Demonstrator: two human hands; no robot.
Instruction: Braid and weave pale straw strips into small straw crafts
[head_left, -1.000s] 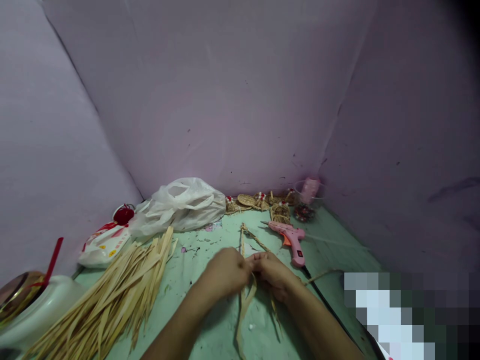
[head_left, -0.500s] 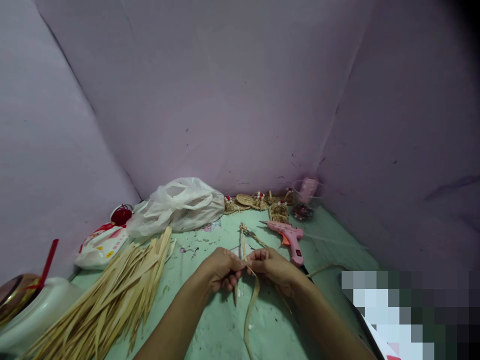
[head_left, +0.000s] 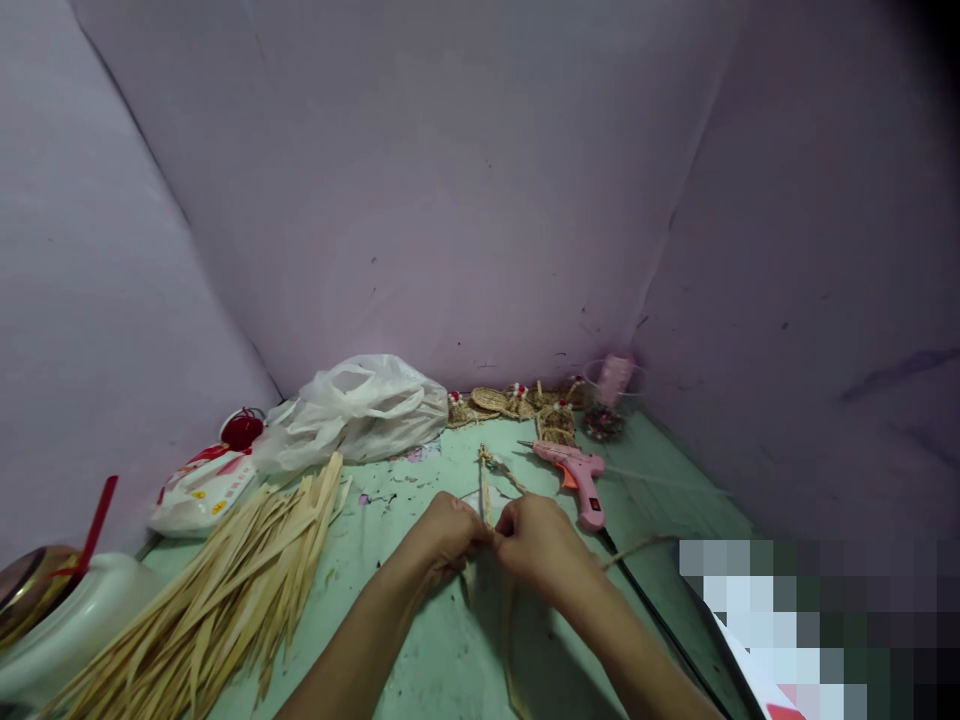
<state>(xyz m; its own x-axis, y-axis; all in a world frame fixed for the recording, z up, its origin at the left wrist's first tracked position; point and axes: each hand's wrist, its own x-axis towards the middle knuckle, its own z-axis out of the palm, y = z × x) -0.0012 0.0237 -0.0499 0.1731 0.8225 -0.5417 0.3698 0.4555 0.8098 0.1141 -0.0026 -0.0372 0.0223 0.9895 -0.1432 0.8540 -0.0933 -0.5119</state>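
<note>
My left hand and my right hand meet at the middle of the table, fingers pinched close together. Between them they grip a braided straw cord, which runs up and away from my fingertips to a small knotted end. A second twisted length slants from that end down behind my right hand. Loose straw tails hang toward me below the hands. The exact pinch point is partly hidden by my fingers. Beyond my right hand lies a pink glue gun, nozzle to the left.
A pile of flat straw strips covers the left side. Behind it are a white plastic bag and a packet. Woven straw pieces and a clear cup of beads line the back wall. A black cable runs along the right.
My hands have rolled inward, turning their backs up, with the right hand nearer the left. The straw tail below has shifted slightly right, and more of the black cable shows.
</note>
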